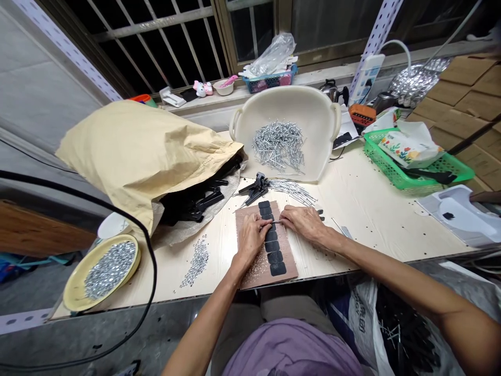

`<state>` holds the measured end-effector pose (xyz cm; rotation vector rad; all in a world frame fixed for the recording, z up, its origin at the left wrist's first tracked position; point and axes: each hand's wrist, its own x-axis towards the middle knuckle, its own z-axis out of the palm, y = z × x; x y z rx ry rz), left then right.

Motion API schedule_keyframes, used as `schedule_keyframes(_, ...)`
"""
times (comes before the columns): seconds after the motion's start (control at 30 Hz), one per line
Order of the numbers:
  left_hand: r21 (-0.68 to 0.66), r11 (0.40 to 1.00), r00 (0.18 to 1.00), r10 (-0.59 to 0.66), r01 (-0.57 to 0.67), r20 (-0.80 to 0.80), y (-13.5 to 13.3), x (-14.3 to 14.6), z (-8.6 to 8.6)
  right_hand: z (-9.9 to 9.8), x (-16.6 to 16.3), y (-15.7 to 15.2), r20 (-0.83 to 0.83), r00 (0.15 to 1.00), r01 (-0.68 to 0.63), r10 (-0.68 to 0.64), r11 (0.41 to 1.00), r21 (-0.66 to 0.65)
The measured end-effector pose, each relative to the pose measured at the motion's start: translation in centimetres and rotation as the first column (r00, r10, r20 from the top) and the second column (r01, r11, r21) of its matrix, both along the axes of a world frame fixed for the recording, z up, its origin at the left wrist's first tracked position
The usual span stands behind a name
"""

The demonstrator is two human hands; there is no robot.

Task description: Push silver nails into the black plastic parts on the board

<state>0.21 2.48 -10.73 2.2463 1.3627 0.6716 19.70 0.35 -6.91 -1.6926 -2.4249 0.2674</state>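
Note:
My left hand (251, 234) and my right hand (302, 220) meet over a brown board (287, 261) on the table. Between their pinched fingertips lies a thin metal pin (276, 222), level above the board; a smaller part at its left end cannot be made out. A row of black rounded pads (275, 256) runs along the board, partly covered by my fingers. Just beyond the board are black plastic parts (256, 189) and a fanned bunch of long metal pins (294, 191). Left of the board is a scatter of small silver pieces (197, 262).
A white basin (317, 109) at the back holds many pins. A beige sack (129, 151) spills black parts (211, 200) at left, near a yellow bowl (138, 256) of silver pieces. A green basket (399, 175) stands right; a black cable (151, 282) hangs at left.

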Motion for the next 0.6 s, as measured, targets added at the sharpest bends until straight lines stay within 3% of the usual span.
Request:
schedule_keyframes(0.27, 0.098, 0.995, 0.994, -0.045, 0.035, 0.098, -0.3, 0.7, -0.2, -0.2, -0.4, -0.7, -0.006, 0.998, 0.069, -0.069, 0.998, 0.007)
schedule_keyframes(0.6, 0.007, 0.996, 0.969, 0.088, -0.092, 0.229, -0.8, -0.1, 0.0, -0.1, -0.9, -2.2, -0.058, 0.988, 0.149, -0.144, 0.984, 0.093)
